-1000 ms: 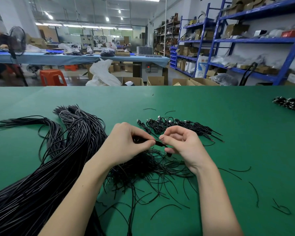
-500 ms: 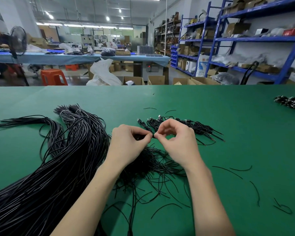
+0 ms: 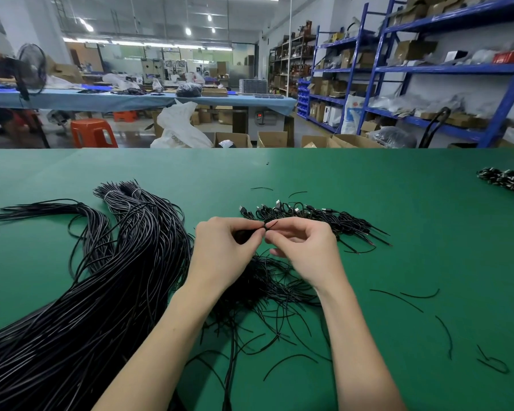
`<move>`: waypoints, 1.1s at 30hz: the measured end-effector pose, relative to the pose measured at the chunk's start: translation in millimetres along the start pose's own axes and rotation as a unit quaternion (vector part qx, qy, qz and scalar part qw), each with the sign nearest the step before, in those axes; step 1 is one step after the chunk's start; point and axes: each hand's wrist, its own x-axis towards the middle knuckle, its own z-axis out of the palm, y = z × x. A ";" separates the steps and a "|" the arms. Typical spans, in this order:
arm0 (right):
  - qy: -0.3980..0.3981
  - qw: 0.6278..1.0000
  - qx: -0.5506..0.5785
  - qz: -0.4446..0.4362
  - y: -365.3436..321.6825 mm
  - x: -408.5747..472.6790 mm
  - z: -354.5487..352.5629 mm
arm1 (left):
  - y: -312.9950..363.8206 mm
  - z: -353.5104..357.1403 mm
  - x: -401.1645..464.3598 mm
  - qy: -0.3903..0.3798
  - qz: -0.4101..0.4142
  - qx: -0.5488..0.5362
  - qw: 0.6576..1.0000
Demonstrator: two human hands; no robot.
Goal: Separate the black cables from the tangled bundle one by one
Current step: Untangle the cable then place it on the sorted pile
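**One cable at a time: hands meet over the tangle**

A person's left hand and right hand come together above the green table, the fingertips of both nearly touching as they pinch a single black cable between thumb and forefinger. The remaining fingers of each hand curl loosely under. A short end of the cable sticks up just past the pinch; the rest of its run drops out of sight behind the hands.

The step in hand appears to be picking one strand free. Directly beneath the hands, toward the near edge, lies the tangled bundle, thin loops straying out across the cloth. The next move likely calls for a slow, steady draw away from that knot, one hand anchoring while the other pulls, since a snagged loop could drag neighbouring strands along.

Just beyond the hands, toward the far edge, rests a row of sorted cables with connector ends showing. A thick sheaf of long cables sweeps across the left side to the near left corner. Another small cluster sits at the right edge, and loose offcuts dot the cloth on the right.
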 end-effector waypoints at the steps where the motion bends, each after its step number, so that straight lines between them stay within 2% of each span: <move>1: -0.004 1.000 0.002 0.001 -0.9 0.2 -1.8 | 0.0 -0.4 -0.2 -0.005 0.005 -0.001 1.000; 4: 0.007 1.000 -0.013 -0.008 -1.0 1.2 -6.0 | -0.2 -1.4 -0.2 -0.030 -0.003 -0.012 0.999; 7: 0.030 0.991 -0.116 -0.063 2.3 2.8 -9.4 | 1.8 -3.7 2.2 -0.103 -0.091 -0.115 0.984; 10: 0.012 0.985 -0.147 -0.094 5.0 -0.2 -8.0 | 2.9 -10.6 5.5 -0.128 -0.240 -0.309 0.912; 12: 0.007 0.984 -0.141 -0.109 5.8 -2.1 -7.6 | 3.7 -15.1 7.2 -0.152 -0.324 -0.390 0.849; 14: 0.008 0.984 -0.130 -0.119 5.3 -2.6 -8.2 | 3.3 -18.2 9.1 -0.168 -0.374 -0.443 0.797; 18: -0.007 0.983 -0.113 -0.146 3.0 -4.1 -6.9 | 3.4 -19.1 9.4 -0.182 -0.407 -0.472 0.760; 22: -0.027 0.980 -0.102 -0.170 0.6 -3.6 -8.0 | -0.7 -21.1 9.0 -0.202 -0.443 -0.516 0.705; 26: -0.027 0.974 -0.109 -0.195 -2.2 -1.6 -10.1 | -4.9 -21.6 9.8 -0.205 -0.429 -0.523 0.707; 30: -0.042 0.980 -0.086 -0.176 -8.6 -1.9 -12.6 | -8.1 -23.3 10.9 -0.235 -0.391 -0.486 0.746; 33: -0.064 0.982 -0.089 -0.153 -14.3 -2.4 -15.7 | -8.8 -26.3 11.0 -0.268 -0.365 -0.464 0.761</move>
